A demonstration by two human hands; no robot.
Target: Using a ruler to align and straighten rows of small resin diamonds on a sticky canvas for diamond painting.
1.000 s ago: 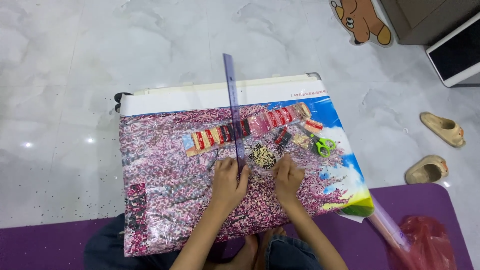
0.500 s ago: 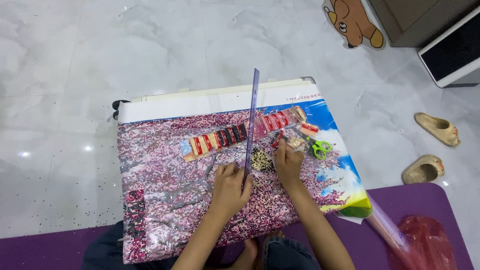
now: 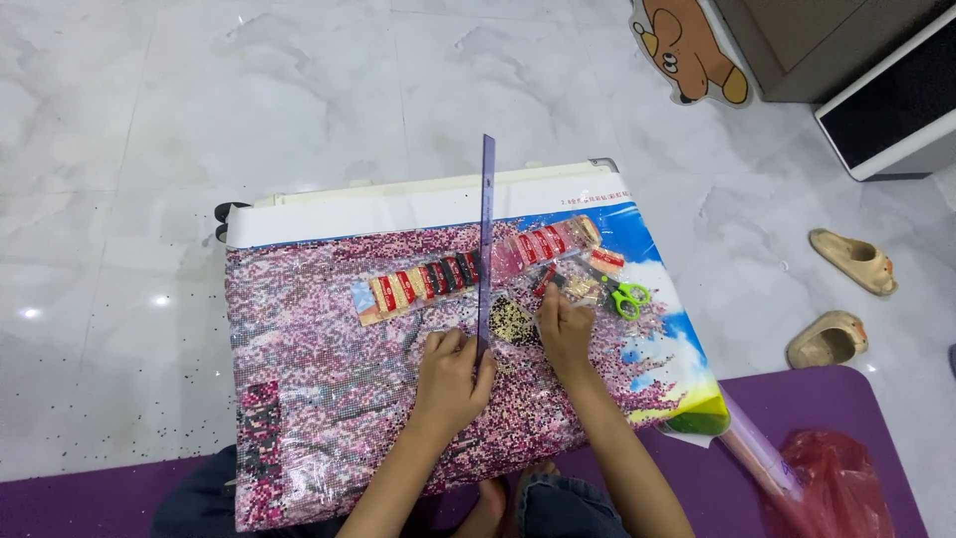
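The left hand is closed around the near end of a long purple ruler, fingers curled over it, while the rest of the strip runs away from the grip across a pink bead-mosaic canvas. The ruler looks thin, light and stiff, likely smooth enough to slide on the film-covered surface, so holding 1 end and pressing flat suits it. Just right of that grip, the right hand rests fingertips on small clear bead bags; whether it pinches 1 I cannot tell. Beyond it lie green scissors.
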